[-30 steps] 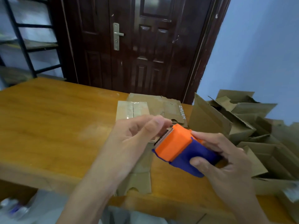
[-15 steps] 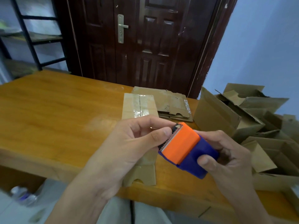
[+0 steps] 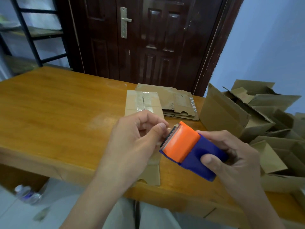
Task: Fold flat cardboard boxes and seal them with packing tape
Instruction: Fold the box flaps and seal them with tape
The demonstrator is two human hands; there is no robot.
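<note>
2 hands [image 3: 132,139] [image 3: 231,156] on boxy plastic dispenser [image 3: 189,149], tape seemingly pinched.

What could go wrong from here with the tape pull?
1. The left hand pinches right at the serrated blade of the tape dispenser, so a slip could nick a fingertip.
2. The right hand holds the dispenser in mid-air above the flat box; the tape may land crooked.

Single head-worn view, close above the hands, angled forward and down across the table [image 3: 49,103] toward the door [image 3: 148,38]
</note>
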